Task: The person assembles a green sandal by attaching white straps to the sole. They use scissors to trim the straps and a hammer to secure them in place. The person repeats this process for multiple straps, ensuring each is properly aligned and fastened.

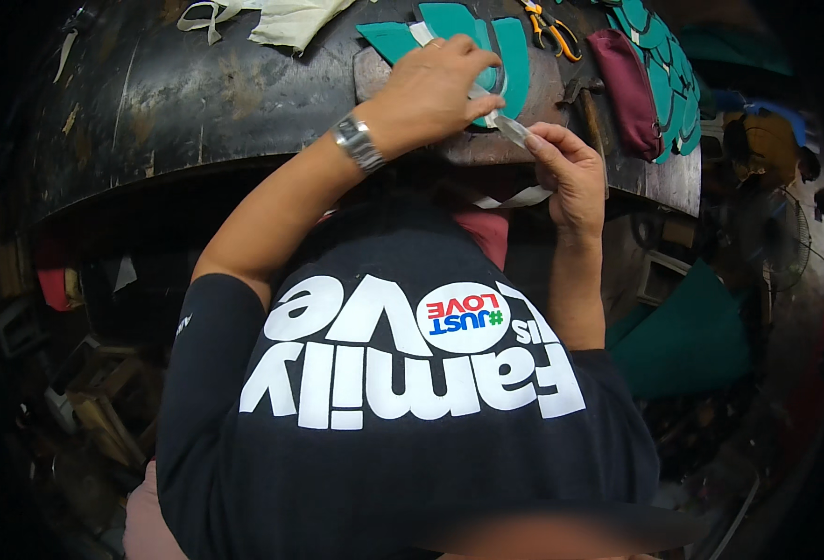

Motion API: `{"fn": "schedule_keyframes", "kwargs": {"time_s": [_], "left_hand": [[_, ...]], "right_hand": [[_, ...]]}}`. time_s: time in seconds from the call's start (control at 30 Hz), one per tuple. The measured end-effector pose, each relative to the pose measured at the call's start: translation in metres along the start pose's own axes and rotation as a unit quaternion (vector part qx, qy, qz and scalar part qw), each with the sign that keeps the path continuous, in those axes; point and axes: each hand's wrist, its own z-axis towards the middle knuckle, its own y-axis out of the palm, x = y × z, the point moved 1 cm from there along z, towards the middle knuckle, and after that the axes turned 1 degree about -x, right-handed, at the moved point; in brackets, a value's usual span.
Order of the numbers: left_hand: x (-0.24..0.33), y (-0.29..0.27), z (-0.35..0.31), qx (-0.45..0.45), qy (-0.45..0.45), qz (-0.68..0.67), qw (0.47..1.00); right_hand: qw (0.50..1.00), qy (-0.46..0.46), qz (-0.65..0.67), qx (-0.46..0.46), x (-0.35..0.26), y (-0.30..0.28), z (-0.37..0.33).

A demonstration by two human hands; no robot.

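A narrow white strip point(511, 129) runs between my two hands over the near edge of the bench. My right hand point(572, 173) pinches it between thumb and fingertips. Wearing a metal watch, my left hand point(430, 93) has curled fingers, with its thumb against the strip; how firmly they grip is partly hidden. Beneath the left hand lie flat teal pieces point(516, 70), one with a curved edge. Their overlap is covered by the hand. A white tail of the strip point(514, 199) hangs below the right hand, near my lap.
The dark worn bench point(197, 103) bears cream cloth point(290, 23) at the far left. Orange-handled pliers point(554, 35), a hammer point(587, 98), a maroon pouch-like piece point(625, 93) and a heap of teal cutouts point(669, 79) lie to the right. A fan point(774, 233) stands beyond.
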Motion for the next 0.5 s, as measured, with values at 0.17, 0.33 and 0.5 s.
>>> {"fn": "schedule_keyframes", "kwargs": {"time_s": [0.17, 0.33, 0.5], "left_hand": [[0.008, 0.027, -0.008, -0.072, 0.025, 0.083, 0.994], [-0.026, -0.009, -0.027, -0.191, 0.153, -0.093, 0.965], [-0.053, -0.034, -0.028, -0.183, 0.056, -0.294, 0.936]], "right_hand": [[0.997, -0.073, -0.013, 0.010, -0.006, -0.022, 0.007], [0.996, -0.073, -0.054, -0.022, -0.024, -0.030, 0.008], [0.975, 0.008, -0.142, -0.168, -0.030, 0.003, 0.024]]}}
